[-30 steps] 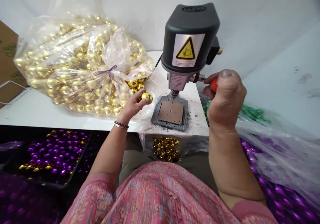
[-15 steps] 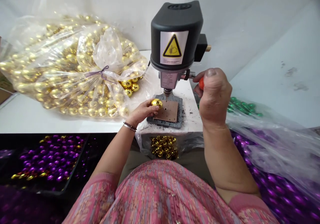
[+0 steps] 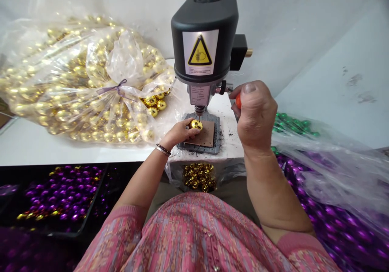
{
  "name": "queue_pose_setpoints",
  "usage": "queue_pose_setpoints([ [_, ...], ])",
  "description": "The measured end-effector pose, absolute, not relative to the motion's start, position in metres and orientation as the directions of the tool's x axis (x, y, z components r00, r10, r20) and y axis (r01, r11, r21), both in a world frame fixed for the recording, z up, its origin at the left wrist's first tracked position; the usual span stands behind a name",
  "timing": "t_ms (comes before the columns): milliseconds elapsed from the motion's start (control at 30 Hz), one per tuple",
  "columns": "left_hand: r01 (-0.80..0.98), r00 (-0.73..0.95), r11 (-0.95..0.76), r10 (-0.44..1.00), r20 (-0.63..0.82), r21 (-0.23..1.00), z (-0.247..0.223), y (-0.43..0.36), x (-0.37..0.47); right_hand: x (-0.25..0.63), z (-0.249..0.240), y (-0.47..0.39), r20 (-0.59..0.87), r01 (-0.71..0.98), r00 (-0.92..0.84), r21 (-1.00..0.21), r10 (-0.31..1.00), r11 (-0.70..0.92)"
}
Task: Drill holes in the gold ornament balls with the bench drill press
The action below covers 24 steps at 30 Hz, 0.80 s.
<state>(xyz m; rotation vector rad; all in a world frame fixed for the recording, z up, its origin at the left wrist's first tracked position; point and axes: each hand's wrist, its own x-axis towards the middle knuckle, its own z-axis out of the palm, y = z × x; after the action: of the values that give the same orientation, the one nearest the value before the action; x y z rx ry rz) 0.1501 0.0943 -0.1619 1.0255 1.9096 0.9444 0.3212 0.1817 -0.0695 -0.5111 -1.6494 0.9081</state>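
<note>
Between the fingers of my left hand (image 3: 181, 132) is a shiny gold ball (image 3: 196, 125), held just under the bit of a black bench drill press (image 3: 203, 33). Whether the bit touches the ball I cannot tell. Below it lies a brown square board (image 3: 206, 136) on the drill's grey base (image 3: 216, 122), with dark shavings scattered about. My right hand (image 3: 257, 110) is closed around the red knob (image 3: 238, 100) of the feed lever at the drill's right side.
A tied clear bag of gold balls (image 3: 75, 90) fills the left of the white table (image 3: 91, 152). More gold balls (image 3: 199, 177) lie at my lap. Purple balls (image 3: 63, 193) sit in a black tray, lower left. Bagged green balls (image 3: 293, 124) and purple balls (image 3: 337, 219) are at right.
My left hand has moved the gold ball right, from beside the bit to under it. My right hand stays on the lever knob. The whole view has shifted slightly.
</note>
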Motion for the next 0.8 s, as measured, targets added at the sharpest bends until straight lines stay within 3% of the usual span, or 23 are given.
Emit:
queue_pose_setpoints([
  [200, 0.505, -0.461, 0.397, 0.875, -0.15, 0.766, -0.162, 0.104, 0.154, 0.325, -0.067, 0.182, 0.603, -0.121, -0.304, -0.792, 0.737, 0.598],
  [433, 0.487, -0.425, 0.388, 0.888, -0.176, 0.783, -0.164, 0.106, 0.156, 0.332, -0.073, 0.178, 0.621, -0.031, -0.367, -0.752, 0.692, 0.658],
  [800, 0.467, -0.426, 0.366, 0.891, -0.159, 0.805, -0.163, 0.102, 0.158, 0.331, -0.115, 0.177, 0.761, -0.038, -0.278, -0.619, 0.586, 0.785],
])
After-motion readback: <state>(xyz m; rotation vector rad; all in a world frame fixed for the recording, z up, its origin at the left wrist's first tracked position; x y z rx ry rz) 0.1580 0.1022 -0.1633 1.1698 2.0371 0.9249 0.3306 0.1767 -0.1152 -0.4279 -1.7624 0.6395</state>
